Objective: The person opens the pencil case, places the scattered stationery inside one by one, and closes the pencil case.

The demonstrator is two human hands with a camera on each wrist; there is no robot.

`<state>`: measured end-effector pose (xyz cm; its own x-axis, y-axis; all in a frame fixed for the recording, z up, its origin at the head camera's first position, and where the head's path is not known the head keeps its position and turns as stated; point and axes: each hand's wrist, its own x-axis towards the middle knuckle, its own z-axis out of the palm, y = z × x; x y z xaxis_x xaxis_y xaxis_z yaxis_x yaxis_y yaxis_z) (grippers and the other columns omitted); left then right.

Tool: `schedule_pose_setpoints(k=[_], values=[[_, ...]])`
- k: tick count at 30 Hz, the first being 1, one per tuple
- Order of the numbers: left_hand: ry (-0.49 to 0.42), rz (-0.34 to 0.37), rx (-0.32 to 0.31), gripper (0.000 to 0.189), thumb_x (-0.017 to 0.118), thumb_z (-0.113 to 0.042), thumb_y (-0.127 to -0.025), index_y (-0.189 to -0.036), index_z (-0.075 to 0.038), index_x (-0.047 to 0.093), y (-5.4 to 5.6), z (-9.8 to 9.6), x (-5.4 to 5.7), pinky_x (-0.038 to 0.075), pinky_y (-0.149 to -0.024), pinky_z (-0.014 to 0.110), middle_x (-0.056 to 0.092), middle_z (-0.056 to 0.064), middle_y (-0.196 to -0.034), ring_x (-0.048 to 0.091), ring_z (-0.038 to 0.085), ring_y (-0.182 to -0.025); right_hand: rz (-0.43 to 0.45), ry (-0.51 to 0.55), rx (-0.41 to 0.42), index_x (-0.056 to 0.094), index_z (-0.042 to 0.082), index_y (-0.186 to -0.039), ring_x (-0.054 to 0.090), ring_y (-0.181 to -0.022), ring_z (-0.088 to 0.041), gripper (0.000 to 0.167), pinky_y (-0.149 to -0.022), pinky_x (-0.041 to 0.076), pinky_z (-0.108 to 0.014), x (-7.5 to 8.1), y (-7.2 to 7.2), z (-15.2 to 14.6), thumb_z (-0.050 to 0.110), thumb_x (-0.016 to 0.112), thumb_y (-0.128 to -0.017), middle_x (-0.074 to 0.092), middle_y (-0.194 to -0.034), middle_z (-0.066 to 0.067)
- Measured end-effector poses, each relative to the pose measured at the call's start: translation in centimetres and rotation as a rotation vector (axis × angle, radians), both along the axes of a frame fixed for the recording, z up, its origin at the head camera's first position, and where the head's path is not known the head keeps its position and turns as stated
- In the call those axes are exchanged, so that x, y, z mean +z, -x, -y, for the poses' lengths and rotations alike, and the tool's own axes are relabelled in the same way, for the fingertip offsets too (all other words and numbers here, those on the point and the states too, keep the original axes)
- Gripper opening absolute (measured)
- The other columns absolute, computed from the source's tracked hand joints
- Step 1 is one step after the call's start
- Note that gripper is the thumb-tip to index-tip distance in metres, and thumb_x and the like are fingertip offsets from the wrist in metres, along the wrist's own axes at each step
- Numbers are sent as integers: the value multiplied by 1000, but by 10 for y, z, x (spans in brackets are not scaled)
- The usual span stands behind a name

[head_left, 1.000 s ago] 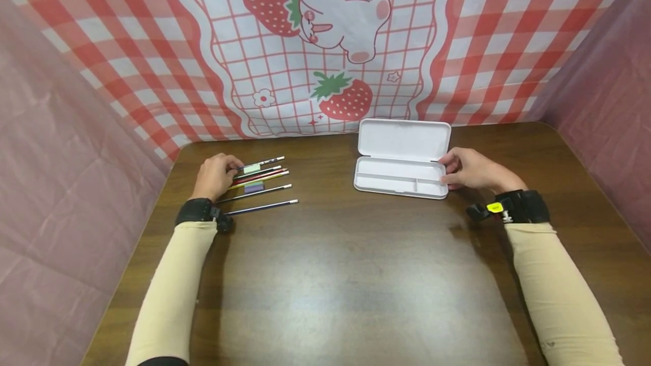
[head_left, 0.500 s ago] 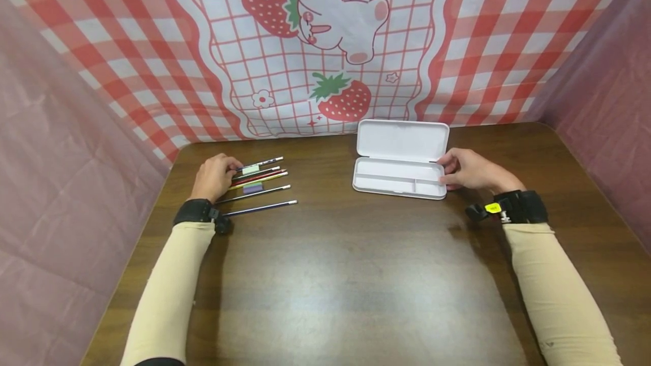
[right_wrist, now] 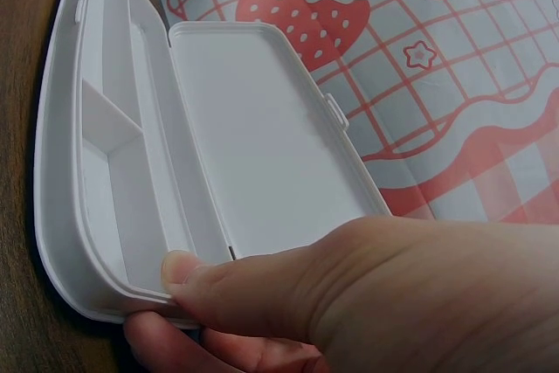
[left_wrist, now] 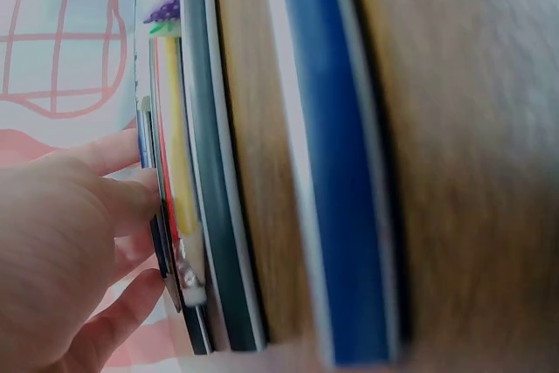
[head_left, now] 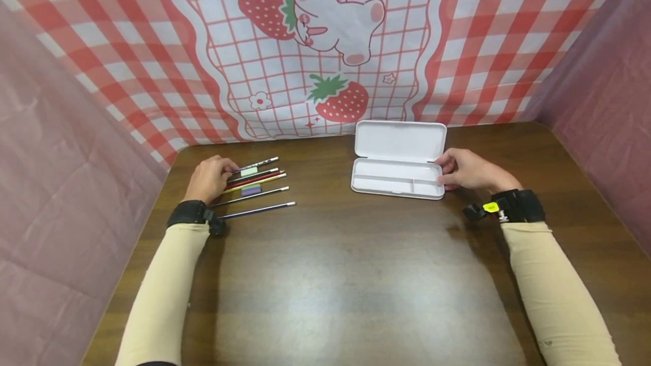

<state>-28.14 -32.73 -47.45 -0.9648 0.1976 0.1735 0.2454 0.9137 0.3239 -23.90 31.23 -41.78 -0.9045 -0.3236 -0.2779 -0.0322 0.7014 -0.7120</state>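
My left hand [head_left: 205, 179] is at the left ends of several pencils; its thumb and fingertips pinch the farthest, a patterned pencil [head_left: 259, 164] with a white end. Nearer lie red, yellow and dark pencils, then a dark green pencil [left_wrist: 210, 155] and a blue pencil [left_wrist: 327, 163]. Among them sit a pale green eraser [head_left: 248, 171] and a purple-and-green eraser [head_left: 251, 190]. My right hand [head_left: 470, 169] grips the right end of an open white pencil case [head_left: 396, 169], thumb over the rim and fingers outside. Its visible compartments hold nothing.
The brown wooden table [head_left: 325, 275] ends at the back against a red-checked strawberry cloth [head_left: 325, 38]. Pink drapes [head_left: 56, 174] hang on both sides. The case's raised lid [right_wrist: 262, 128] stands close to that cloth.
The patterned pencil and my left hand have shifted slightly left relative to the other pencils. My right hand keeps its grip on the case. The head view has drifted a little.
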Motion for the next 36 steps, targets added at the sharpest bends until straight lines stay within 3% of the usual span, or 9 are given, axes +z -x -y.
schedule_pose_setpoints(k=[3,6,10,16,19,25,36], values=[[-15,26,11,20,69,2,-104,-116,-6,84,-11,-7,17,58,-93,60,77,20,-113,74,43,-106,1,-9,0,53,-17,-144,69,-91,-23,50,-76,66,-23,1,0,0,-3,76,-102,64,-115,-28],[-11,26,18,20,68,4,-104,-116,-3,83,-14,-9,26,57,-94,64,76,21,-114,73,45,-107,1,-17,1,53,-17,-145,68,-91,-23,51,-76,65,-23,1,1,-1,-2,76,-102,63,-116,-28],[11,-28,7,20,70,4,-101,-112,-7,82,-6,-2,24,56,-90,60,76,16,-109,72,39,-101,-1,-22,4,53,-17,-145,68,-92,-24,51,-76,65,-23,1,1,-1,-2,76,-102,63,-116,-28],[29,-2,-16,22,62,6,-104,-118,2,78,-18,-19,59,57,-91,63,73,25,-113,71,45,-103,-6,-24,4,53,-17,-145,69,-90,-23,50,-75,65,-22,0,0,-1,-3,76,-102,64,-115,-28],[56,1,-27,22,61,5,-104,-120,2,76,-19,-24,69,56,-89,59,70,23,-110,68,41,-100,-6,-24,4,53,-17,-145,69,-91,-23,50,-75,65,-23,0,0,0,-3,76,-102,64,-115,-28],[66,-25,-85,21,65,3,-101,-119,2,76,-21,-27,80,52,-84,51,68,21,-105,64,36,-95,0,-31,7,52,-17,-146,69,-91,-24,51,-76,65,-23,1,1,1,-1,76,-103,64,-117,-29],[28,-137,-159,22,63,2,-97,-115,2,76,-23,-38,100,52,-87,53,72,21,-108,65,37,-99,-14,-15,2,53,-19,-141,70,-86,-20,49,-72,65,-22,-4,3,-1,-5,76,-101,65,-110,-27]])
